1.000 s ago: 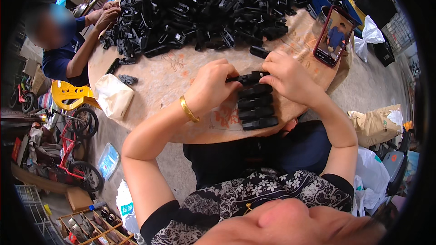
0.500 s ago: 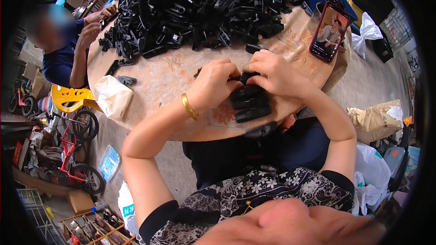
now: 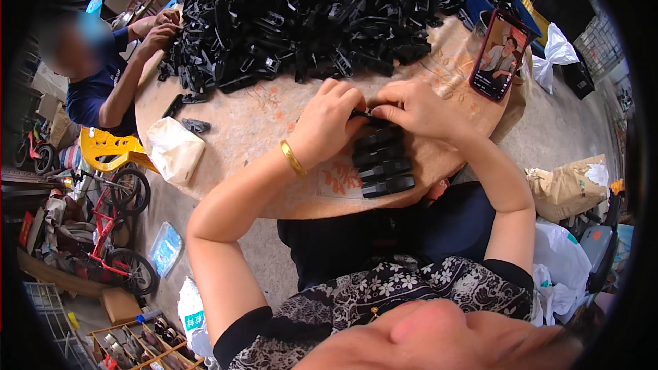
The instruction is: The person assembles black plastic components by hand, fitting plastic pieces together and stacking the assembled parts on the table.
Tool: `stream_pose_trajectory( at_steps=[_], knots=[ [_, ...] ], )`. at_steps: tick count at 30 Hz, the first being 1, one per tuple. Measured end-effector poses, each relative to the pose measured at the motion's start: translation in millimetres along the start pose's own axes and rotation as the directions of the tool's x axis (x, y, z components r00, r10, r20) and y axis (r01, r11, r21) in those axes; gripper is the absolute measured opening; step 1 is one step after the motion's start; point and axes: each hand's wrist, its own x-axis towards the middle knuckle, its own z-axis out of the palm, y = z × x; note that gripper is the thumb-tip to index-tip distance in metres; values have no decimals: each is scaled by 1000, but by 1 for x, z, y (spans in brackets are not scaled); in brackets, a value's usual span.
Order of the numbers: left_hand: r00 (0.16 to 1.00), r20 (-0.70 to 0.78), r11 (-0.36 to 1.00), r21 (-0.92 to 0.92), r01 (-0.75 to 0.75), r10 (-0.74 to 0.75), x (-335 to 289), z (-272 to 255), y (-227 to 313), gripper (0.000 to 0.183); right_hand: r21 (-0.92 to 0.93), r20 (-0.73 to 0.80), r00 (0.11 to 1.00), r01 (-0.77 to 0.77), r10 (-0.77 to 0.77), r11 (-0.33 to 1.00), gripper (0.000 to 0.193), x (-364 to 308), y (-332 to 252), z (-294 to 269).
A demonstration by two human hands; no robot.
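A round bench (image 3: pixel 274 123) carries a large heap of black plastic parts (image 3: pixel 308 14) across its far half. Near the front edge lies a short row of black parts (image 3: pixel 380 161), stacked side by side. The left hand (image 3: pixel 329 127) and right hand (image 3: pixel 415 109) meet at the row's far end, fingertips pinched together on its topmost piece. A phone (image 3: pixel 498 55) leans at the right.

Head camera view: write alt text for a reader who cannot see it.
A person's left hand and right hand meet over a short row of black plastic clips on a round table, pinching the top piece. Behind lies a large heap of black clips, with a phone propped at right and another person working at left.
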Motion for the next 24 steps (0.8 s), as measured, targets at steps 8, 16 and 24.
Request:
stream_pose_trajectory(
  at_steps=[8, 16, 24],
  knots=[
    [990, 58, 992, 11, -130, 129, -2, 2, 7, 18, -560, -260, 963, -96, -65, 823, 45, 16, 64, -48],
    [982, 98, 985, -67, -157, 163, -7, 0, 13, 19, -525, -142, 988, -128, 61, 841, 33, 14, 68, -40],
    [996, 66, 989, -127, 76, -68, -10, 2, 16, 24, -238, -309, 950, -129, 51, 963, 37, -13, 59, -43]
  ],
)
